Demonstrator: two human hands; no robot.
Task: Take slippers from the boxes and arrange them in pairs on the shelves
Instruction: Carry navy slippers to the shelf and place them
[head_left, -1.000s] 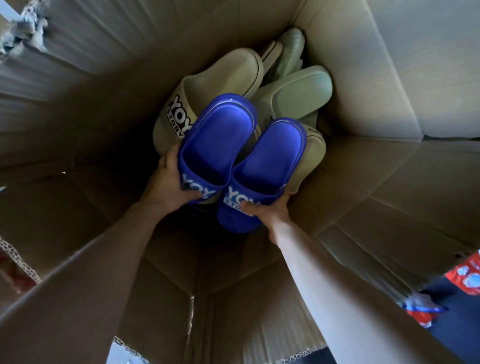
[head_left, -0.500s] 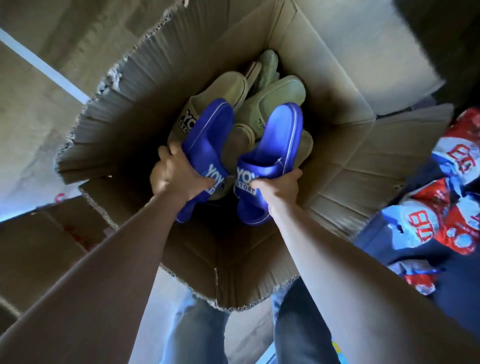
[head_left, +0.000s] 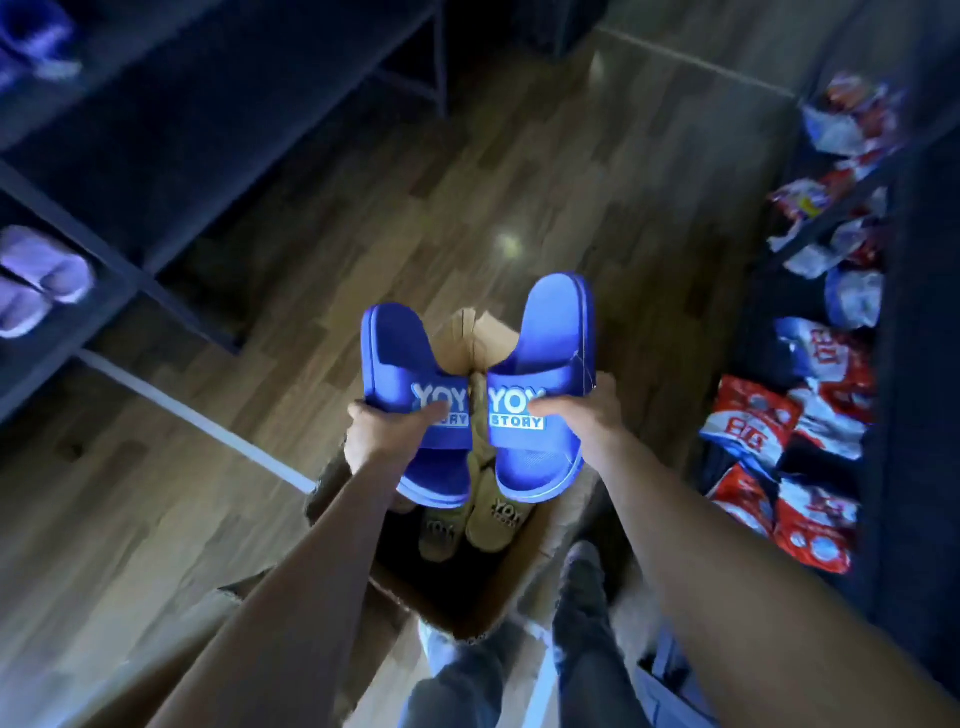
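**Transfer of a matched pair from box to shelf.** The left hand (head_left: 382, 434) grips the left blue slipper (head_left: 410, 364) at its printed strap and outer edge. The right hand (head_left: 587, 415) grips the right blue slipper (head_left: 550, 338) in the same manner. Both slippers are held in the air with heels close together and toes pointing away from the person, splayed slightly apart. They are directly above the open cardboard box (head_left: 467, 618), in which several beige slippers (head_left: 498, 519) lie. The dark shelves (head_left: 119, 270) stand to the left across the wooden floor (head_left: 519, 182). One compartment there holds a pair of lilac slippers (head_left: 36, 275) set side by side. A second rack to the right carries red, white and blue packets (head_left: 769, 426) and is no part of the task. The step in hand appears to be the carry to the shelves. To do it well, each strap should be gripped firmly, since soft straps may flex and let the soles swing. The pair should be brought parallel, toes facing the same way, before it is set down. The two should be lowered together into a free shelf space, touching or just beside one another, after the model of the lilac pair. Which spaces are free cannot be fully told, as the upper shelves are dim and blurred.
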